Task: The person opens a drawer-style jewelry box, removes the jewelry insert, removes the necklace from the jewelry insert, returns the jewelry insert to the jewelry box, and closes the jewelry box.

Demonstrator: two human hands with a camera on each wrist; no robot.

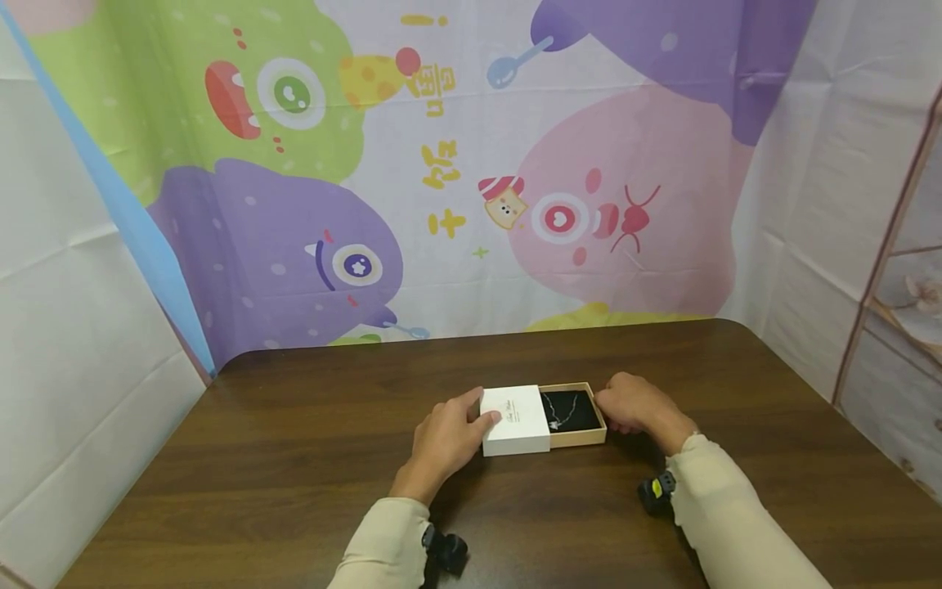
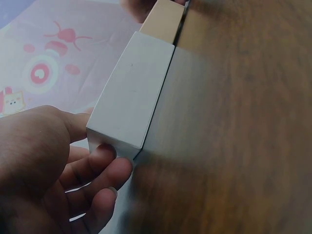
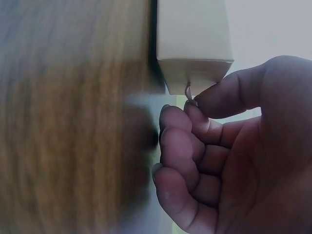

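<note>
A white jewelry box sleeve (image 1: 504, 446) lies on the table with its tan inner drawer (image 1: 577, 439) slid partway out to the right. On the drawer's black insert rests a thin silver necklace (image 1: 562, 423) with a small pendant. My left hand (image 1: 445, 438) grips the sleeve's left end, thumb on top and fingers against the end face, as the left wrist view shows. At the drawer's right end, my right hand (image 1: 639, 405) pinches a small ribbon pull tab (image 3: 188, 91) between thumb and index finger. Its other fingers are curled.
The box sits near the middle of a dark brown wooden table (image 1: 294, 474). Behind the table's far edge hangs a cloth backdrop (image 1: 456, 278) with cartoon monsters. Pale curtains stand on both sides. Each wrist wears a small black camera (image 1: 445, 552).
</note>
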